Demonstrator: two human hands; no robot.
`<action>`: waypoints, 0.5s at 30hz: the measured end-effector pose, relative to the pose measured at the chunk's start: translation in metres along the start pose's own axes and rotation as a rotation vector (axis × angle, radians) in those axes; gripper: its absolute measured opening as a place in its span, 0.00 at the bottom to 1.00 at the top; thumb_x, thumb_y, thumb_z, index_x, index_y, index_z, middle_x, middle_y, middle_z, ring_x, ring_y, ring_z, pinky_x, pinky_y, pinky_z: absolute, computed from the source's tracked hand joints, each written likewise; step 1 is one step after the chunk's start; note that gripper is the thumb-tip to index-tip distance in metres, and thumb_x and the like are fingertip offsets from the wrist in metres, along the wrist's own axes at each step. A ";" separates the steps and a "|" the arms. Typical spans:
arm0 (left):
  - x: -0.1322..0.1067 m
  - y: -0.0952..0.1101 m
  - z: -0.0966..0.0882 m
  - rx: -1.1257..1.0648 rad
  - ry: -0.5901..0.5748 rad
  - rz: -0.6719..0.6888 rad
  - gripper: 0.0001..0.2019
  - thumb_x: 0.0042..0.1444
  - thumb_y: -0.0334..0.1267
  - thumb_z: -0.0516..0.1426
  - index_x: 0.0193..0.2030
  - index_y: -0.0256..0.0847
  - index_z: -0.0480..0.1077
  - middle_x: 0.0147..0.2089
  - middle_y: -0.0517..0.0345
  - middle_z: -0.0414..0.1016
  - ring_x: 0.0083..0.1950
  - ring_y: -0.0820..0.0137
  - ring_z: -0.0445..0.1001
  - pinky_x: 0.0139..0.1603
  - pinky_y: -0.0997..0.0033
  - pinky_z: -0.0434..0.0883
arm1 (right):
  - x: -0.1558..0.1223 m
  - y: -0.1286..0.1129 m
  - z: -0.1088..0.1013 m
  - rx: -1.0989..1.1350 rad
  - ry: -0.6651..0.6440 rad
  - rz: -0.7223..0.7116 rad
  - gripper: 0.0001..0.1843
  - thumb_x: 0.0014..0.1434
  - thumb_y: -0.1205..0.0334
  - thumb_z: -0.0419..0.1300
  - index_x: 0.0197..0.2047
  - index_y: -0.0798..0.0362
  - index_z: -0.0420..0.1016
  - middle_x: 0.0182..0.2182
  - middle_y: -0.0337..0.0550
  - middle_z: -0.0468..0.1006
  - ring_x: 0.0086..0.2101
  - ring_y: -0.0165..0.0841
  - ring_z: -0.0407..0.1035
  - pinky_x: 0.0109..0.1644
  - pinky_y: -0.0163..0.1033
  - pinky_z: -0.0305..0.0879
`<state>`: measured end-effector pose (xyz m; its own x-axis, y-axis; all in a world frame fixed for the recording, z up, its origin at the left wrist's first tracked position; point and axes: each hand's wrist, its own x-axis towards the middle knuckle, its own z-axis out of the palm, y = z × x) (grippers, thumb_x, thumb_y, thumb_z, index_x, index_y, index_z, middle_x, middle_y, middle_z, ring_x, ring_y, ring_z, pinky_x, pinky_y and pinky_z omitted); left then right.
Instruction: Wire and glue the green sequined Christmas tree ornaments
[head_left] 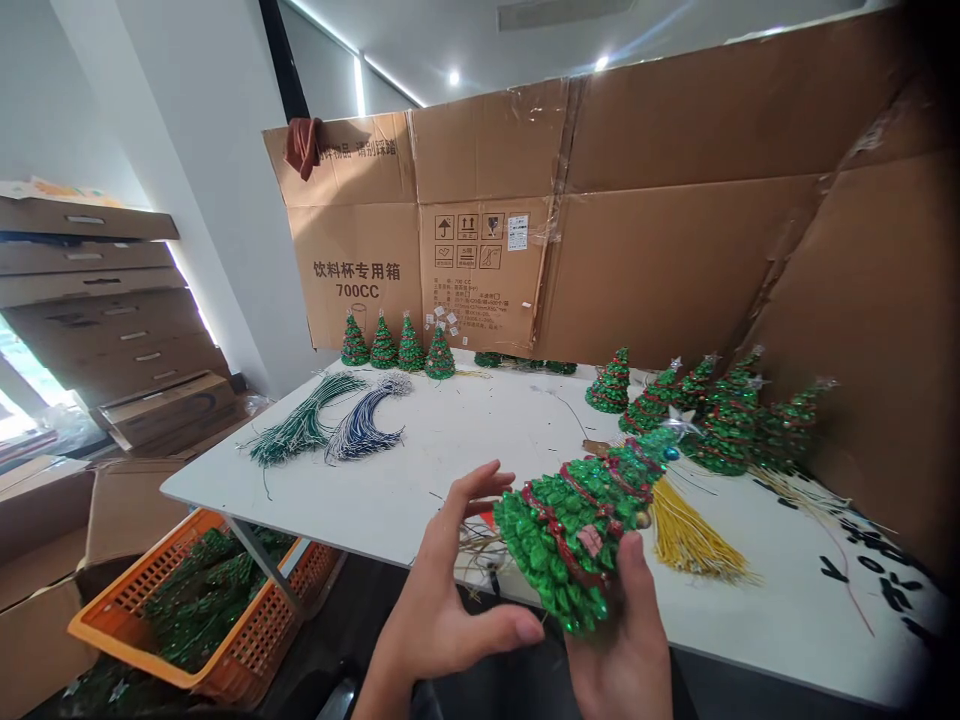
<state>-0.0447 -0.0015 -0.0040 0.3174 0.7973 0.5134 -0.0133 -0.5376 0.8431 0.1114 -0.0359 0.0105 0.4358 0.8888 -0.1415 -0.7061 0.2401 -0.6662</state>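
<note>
The right hand (619, 650) grips the sequin-covered wire Christmas tree (574, 530) from below, just above the near edge of the white table (450, 440) — light, springy, its glittery scales likely slippery, best held around the body — while the left hand (450, 590) hovers open beside it.

Single head camera, facing forward and down (left hand (450, 600), right hand (626, 640) close below).

Your right hand (619, 640) grips a green sequined Christmas tree (574, 530), tilted nearly sideways. Your open left hand (442, 600) hovers just beside it, over a white table (465, 430) bearing smaller trees (727, 430) and wire bundles (300, 425).
</note>
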 end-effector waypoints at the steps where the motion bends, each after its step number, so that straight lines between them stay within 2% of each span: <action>1: -0.001 -0.002 -0.003 -0.002 -0.015 -0.040 0.50 0.55 0.69 0.68 0.80 0.56 0.60 0.78 0.47 0.68 0.76 0.42 0.67 0.77 0.46 0.65 | 0.000 0.000 -0.001 0.000 -0.009 0.005 0.42 0.57 0.40 0.75 0.72 0.34 0.73 0.68 0.35 0.79 0.70 0.49 0.69 0.72 0.57 0.68; 3: -0.003 -0.005 -0.007 0.026 -0.038 -0.090 0.41 0.60 0.70 0.63 0.75 0.55 0.69 0.75 0.48 0.72 0.74 0.41 0.70 0.73 0.48 0.69 | -0.001 0.001 -0.001 -0.023 -0.035 0.028 0.42 0.58 0.40 0.74 0.73 0.34 0.72 0.68 0.36 0.79 0.71 0.49 0.67 0.71 0.56 0.70; 5: -0.003 -0.007 -0.009 0.045 -0.056 -0.103 0.36 0.63 0.70 0.60 0.72 0.55 0.74 0.72 0.49 0.77 0.70 0.42 0.74 0.69 0.49 0.72 | -0.002 0.002 0.001 -0.070 -0.055 0.029 0.42 0.60 0.38 0.73 0.74 0.35 0.70 0.68 0.37 0.79 0.72 0.48 0.66 0.70 0.55 0.72; 8: -0.004 -0.011 -0.010 0.071 -0.092 -0.101 0.36 0.63 0.70 0.60 0.71 0.53 0.74 0.66 0.48 0.81 0.64 0.44 0.77 0.64 0.51 0.75 | -0.003 0.002 0.008 -0.155 -0.061 0.002 0.41 0.63 0.37 0.69 0.75 0.36 0.69 0.66 0.38 0.81 0.69 0.49 0.70 0.68 0.55 0.74; 11: -0.006 -0.021 -0.009 0.126 -0.093 -0.112 0.37 0.62 0.67 0.64 0.73 0.51 0.73 0.63 0.46 0.83 0.62 0.45 0.79 0.61 0.53 0.77 | -0.001 0.002 0.014 -0.236 -0.051 -0.040 0.39 0.63 0.37 0.70 0.74 0.38 0.73 0.64 0.39 0.83 0.65 0.48 0.75 0.68 0.53 0.74; 15: -0.008 -0.032 -0.010 0.172 -0.076 -0.136 0.35 0.60 0.64 0.66 0.70 0.50 0.76 0.55 0.46 0.86 0.56 0.47 0.81 0.57 0.54 0.78 | 0.009 0.006 0.008 -0.303 -0.066 -0.041 0.36 0.62 0.38 0.71 0.70 0.40 0.77 0.63 0.38 0.84 0.64 0.47 0.76 0.69 0.51 0.73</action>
<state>-0.0561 0.0123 -0.0337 0.3757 0.8462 0.3779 0.1944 -0.4707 0.8606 0.1072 -0.0231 0.0110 0.4164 0.9066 -0.0683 -0.4854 0.1582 -0.8598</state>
